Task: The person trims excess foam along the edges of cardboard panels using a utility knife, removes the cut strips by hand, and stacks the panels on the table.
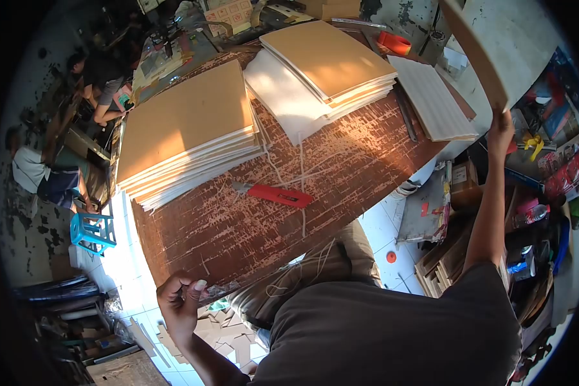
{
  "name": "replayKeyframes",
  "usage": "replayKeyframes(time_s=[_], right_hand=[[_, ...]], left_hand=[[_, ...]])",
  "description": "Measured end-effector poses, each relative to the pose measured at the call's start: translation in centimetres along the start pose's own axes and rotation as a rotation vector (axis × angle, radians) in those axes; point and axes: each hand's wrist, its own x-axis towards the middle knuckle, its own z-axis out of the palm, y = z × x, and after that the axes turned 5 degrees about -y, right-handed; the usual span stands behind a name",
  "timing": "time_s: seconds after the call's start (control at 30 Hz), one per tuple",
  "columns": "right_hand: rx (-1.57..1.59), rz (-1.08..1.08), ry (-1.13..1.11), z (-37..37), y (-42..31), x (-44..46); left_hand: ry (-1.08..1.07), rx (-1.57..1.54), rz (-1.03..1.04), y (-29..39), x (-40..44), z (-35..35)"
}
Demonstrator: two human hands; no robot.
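Observation:
My right hand point(500, 134) is raised at the right, closed on the lower end of a brown cardboard piece point(481, 58) that runs up out of view. At the table's near left corner is my left hand point(180, 301), its fingers curled in with the thumb against them and nothing visible inside. A red utility knife point(280, 195) lies on the worn brown table point(238, 241). Beyond it are a left stack of brown sheets with white layers point(186, 122) and a right stack point(331, 58). White string point(302, 164) crosses the tabletop.
White foam sheets point(431, 100) and a red tape roll point(394, 44) lie at the table's right side. Two other people sit at the left, near a blue stool point(92, 233). Cardboard offcuts point(238, 338) cover the floor below; boxes and clutter fill the right.

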Motion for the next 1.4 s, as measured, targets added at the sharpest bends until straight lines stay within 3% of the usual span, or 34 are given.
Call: replayKeyframes(time_s=[0.03, 0.07, 0.1, 0.2, 0.27, 0.37, 0.53, 0.87, 0.97, 1.03, 1.1, 1.2, 1.4], right_hand=[[-0.159, -0.01, -0.006, 1.4, -1.9, -1.2], [-0.058, -0.258, -0.054, 2.2, -6.2, -2.1], [-0.096, -0.323, -0.095, 3.2, -4.4, -2.7], [-0.329, -0.399, -0.248, 5.2, -1.2, -4.3], [-0.442, -0.336, -0.498, 5.8, -0.4, -5.6], [-0.361, -0.345, -0.422, 5.8, 1.1, -6.0], [-0.466, -0.185, -0.359, 5.9, 0.4, -6.6], [-0.697, -0.175, -0.623, 5.4, 1.1, -6.5], [-0.575, -0.124, -0.681, 4.5, 0.6, -6.3], [-0.267, -0.041, -0.747, 4.3, -5.4, -5.3], [-0.201, -0.066, -0.692, 5.9, -7.2, -5.5], [-0.299, -0.27, -0.512, 8.7, -9.1, -6.5], [-0.438, -0.267, -0.462, 11.8, -12.6, -7.5]], left_hand=[[-0.004, 0.006, -0.008, 0.0, -0.1, 0.0], [-0.008, 0.013, -0.016, -0.1, -0.2, -0.1], [-0.006, 0.015, -0.016, -0.1, -0.3, -0.1], [0.035, -0.022, -0.059, -0.2, -1.0, -0.3], [0.03, -0.013, -0.067, -0.3, -1.4, -0.5], [0.06, -0.021, -0.093, -0.1, -1.6, -0.3], [0.053, -0.045, -0.144, -0.2, -1.3, 0.3], [-0.029, -0.001, -0.118, 0.0, -0.1, 1.5], [-0.015, -0.015, -0.144, 0.0, -0.3, 1.5], [-0.018, -0.02, -0.14, -0.3, -0.3, 1.5], [-0.018, -0.025, -0.134, -0.3, -0.2, 1.6], [-0.039, -0.006, -0.093, 0.1, 0.2, 2.1], [-0.061, -0.005, -0.092, 0.9, -0.1, 2.6]])
